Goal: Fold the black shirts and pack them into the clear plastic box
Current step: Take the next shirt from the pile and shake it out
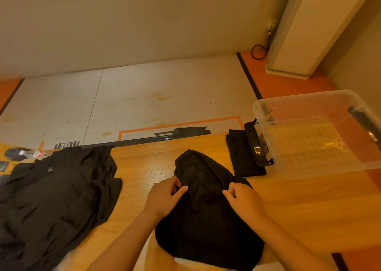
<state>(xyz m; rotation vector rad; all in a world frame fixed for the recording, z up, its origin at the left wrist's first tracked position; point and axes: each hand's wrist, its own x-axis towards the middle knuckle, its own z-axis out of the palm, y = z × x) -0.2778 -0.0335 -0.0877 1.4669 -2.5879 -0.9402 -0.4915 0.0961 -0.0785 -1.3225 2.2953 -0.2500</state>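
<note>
Two hands work one black shirt bunched mid-bench, at the near edge. Left hand grip pinches a fold of its fabric; right hand grip pinches it too, fingers curled. Unfolded shirt pile lies left. Folded shirt sits just beside the clear plastic box, far right.

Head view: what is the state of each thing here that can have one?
Middle shirt, crumpled, not yet folded.
Left hand, gripping the middle shirt.
Right hand, gripping the middle shirt.
Shirt pile, unfolded heap on the table's left.
Box, lid off, no shirts inside.
Folded shirt, flat on the table beside the box.
</note>
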